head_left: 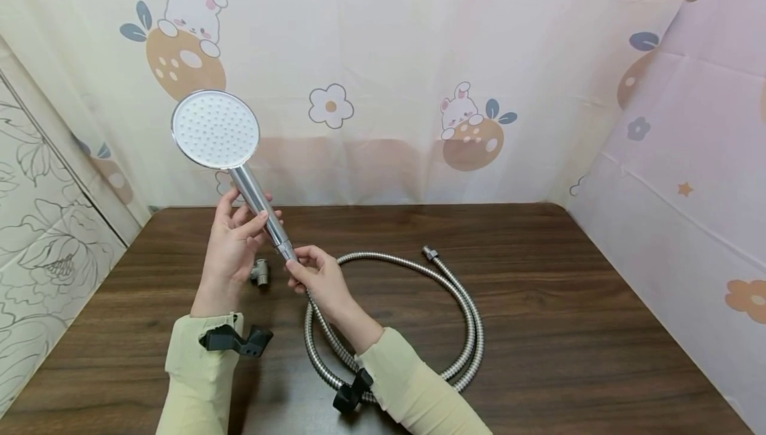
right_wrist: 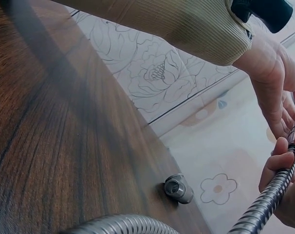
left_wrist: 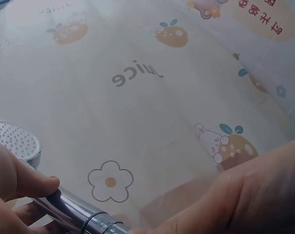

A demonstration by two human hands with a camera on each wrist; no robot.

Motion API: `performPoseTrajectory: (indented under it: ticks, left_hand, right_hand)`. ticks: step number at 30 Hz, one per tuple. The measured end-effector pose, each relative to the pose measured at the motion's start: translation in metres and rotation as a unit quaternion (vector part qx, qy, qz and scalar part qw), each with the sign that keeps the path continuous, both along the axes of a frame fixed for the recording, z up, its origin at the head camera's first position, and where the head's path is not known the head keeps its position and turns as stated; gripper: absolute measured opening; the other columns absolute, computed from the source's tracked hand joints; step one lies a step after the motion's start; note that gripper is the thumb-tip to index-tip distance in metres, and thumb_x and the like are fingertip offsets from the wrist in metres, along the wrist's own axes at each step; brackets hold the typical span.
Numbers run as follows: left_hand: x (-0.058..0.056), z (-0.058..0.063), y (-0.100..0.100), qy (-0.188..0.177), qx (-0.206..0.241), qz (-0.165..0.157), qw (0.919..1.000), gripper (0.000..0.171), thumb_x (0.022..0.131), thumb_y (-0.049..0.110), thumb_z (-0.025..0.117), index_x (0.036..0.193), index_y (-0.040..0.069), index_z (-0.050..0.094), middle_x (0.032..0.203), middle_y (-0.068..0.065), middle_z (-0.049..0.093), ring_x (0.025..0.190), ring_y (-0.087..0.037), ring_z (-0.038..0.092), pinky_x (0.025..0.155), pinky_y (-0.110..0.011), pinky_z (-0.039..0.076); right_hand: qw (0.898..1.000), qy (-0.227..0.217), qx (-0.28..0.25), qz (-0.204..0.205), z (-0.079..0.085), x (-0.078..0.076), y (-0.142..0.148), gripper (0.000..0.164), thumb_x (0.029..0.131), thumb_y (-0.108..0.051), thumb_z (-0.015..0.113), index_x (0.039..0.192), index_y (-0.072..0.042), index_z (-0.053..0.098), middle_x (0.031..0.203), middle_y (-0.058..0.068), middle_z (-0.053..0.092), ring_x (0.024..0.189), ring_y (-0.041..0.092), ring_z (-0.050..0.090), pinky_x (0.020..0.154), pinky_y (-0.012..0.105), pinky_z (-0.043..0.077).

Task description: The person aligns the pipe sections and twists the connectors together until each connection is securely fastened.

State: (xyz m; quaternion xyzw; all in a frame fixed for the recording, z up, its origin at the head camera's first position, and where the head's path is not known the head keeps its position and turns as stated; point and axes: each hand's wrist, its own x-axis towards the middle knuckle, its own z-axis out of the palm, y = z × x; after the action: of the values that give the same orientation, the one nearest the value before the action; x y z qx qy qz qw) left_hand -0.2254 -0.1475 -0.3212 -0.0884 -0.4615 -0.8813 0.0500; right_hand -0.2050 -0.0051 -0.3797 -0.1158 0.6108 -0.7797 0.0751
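"Currently, by what is the shower head [head_left: 215, 129] supported?"

"Its chrome handle [head_left: 250, 189] is gripped by the left hand [head_left: 230, 249], with the thumb laid across the front and fingers curled behind. It is held tilted, above the far part of the desk [head_left: 568, 302], and its round white face is turned toward the head camera."

"And the right hand [head_left: 320, 282]?"

"The upper end of the metal hose [head_left: 475, 328] is pinched between thumb and fingers, right at the handle's lower end. Whether the joint is screwed tight cannot be told; it is covered by the fingers."

"How is the rest of the hose disposed?"

"It is laid in loose loops on the desk, partly hidden by the right forearm. The free end, capped with a metal coupling [head_left: 430, 253], is pointed toward the far edge."

"Anything else to be logged?"

"A small metal fitting [head_left: 260, 273] is seen on the desk, just beside the left hand in the head view; a hollow end is shown in the right wrist view. Behind the desk, a cloth [head_left: 389, 36] printed with rabbits and flowers is hung."
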Motion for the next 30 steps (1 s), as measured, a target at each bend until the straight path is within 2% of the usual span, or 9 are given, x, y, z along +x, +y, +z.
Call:
performPoseTrajectory:
  ticks: [7, 14, 17, 20, 22, 27, 30]
  left_hand:
    - [0.0023, 0.0006, 0.0005, 0.011, -0.007, -0.003, 0.9999, 0.054, 0.088, -0.007, 0.049, 0.132, 0.017, 0.028, 0.103, -0.004, 0.061, 0.079, -0.016, 0.066, 0.076, -0.028, 0.053]
    - [0.0020, -0.0006, -0.0011, 0.016, -0.023, 0.004, 0.9996, 0.054, 0.089, -0.006, 0.049, 0.133, 0.017, 0.028, 0.104, -0.004, 0.059, 0.080, -0.017, 0.066, 0.075, -0.028, 0.054]
    - [0.0015, -0.0011, -0.0019, 0.016, -0.039, 0.021, 0.9989, 0.054, 0.088, -0.007, 0.049, 0.133, 0.015, 0.029, 0.104, -0.004, 0.058, 0.080, -0.017, 0.066, 0.074, -0.028, 0.054]
    - [0.0015, -0.0006, -0.0026, 0.004, -0.065, 0.045, 0.9968, 0.055, 0.087, -0.007, 0.051, 0.134, 0.014, 0.030, 0.105, -0.005, 0.056, 0.079, -0.016, 0.066, 0.071, -0.027, 0.055]
    - [0.0017, 0.0005, -0.0032, -0.008, -0.084, 0.056, 0.9949, 0.056, 0.087, -0.007, 0.052, 0.134, 0.013, 0.029, 0.105, -0.006, 0.052, 0.079, -0.016, 0.066, 0.070, -0.026, 0.054]
    - [0.0024, 0.0038, -0.0066, -0.029, -0.111, 0.073, 0.9908, 0.055, 0.087, -0.007, 0.051, 0.133, 0.012, 0.029, 0.103, -0.008, 0.042, 0.079, -0.014, 0.066, 0.067, -0.023, 0.054]
    - [0.0030, 0.0054, -0.0093, -0.038, -0.119, 0.093, 0.9878, 0.055, 0.086, -0.009, 0.052, 0.132, 0.011, 0.030, 0.101, -0.007, 0.042, 0.080, -0.010, 0.064, 0.066, -0.021, 0.052]
  right_hand:
    - [1.000, -0.010, 0.004, 0.009, 0.0003, 0.0002, 0.0010, 0.022, 0.089, -0.002, 0.054, 0.107, 0.011, 0.051, 0.075, -0.002, 0.058, 0.057, 0.005, 0.052, 0.052, 0.019, 0.042]
    - [0.999, -0.016, 0.001, 0.036, 0.0008, 0.0000, 0.0028, 0.024, 0.090, -0.003, 0.052, 0.110, 0.010, 0.050, 0.081, 0.008, 0.060, 0.059, 0.006, 0.053, 0.053, 0.019, 0.042]
    - [0.999, -0.015, 0.006, 0.049, 0.0014, 0.0006, 0.0024, 0.024, 0.091, -0.003, 0.050, 0.112, 0.010, 0.049, 0.085, 0.013, 0.060, 0.061, 0.006, 0.053, 0.054, 0.018, 0.043]
    - [0.998, -0.011, 0.013, 0.059, 0.0009, 0.0007, 0.0019, 0.025, 0.092, -0.003, 0.049, 0.114, 0.009, 0.048, 0.088, 0.013, 0.060, 0.062, 0.006, 0.053, 0.055, 0.018, 0.043]
    - [0.998, -0.009, 0.016, 0.062, 0.0003, 0.0006, 0.0014, 0.026, 0.092, -0.002, 0.049, 0.115, 0.009, 0.049, 0.086, 0.006, 0.059, 0.063, 0.006, 0.054, 0.055, 0.018, 0.043]
    - [0.998, -0.007, 0.013, 0.059, -0.0014, 0.0014, -0.0018, 0.027, 0.091, -0.002, 0.052, 0.115, 0.009, 0.051, 0.084, 0.004, 0.059, 0.063, 0.006, 0.054, 0.055, 0.019, 0.043]
    - [0.998, -0.006, 0.012, 0.063, -0.0018, 0.0031, -0.0047, 0.028, 0.090, -0.002, 0.052, 0.116, 0.009, 0.051, 0.084, 0.004, 0.059, 0.064, 0.006, 0.055, 0.056, 0.019, 0.043]
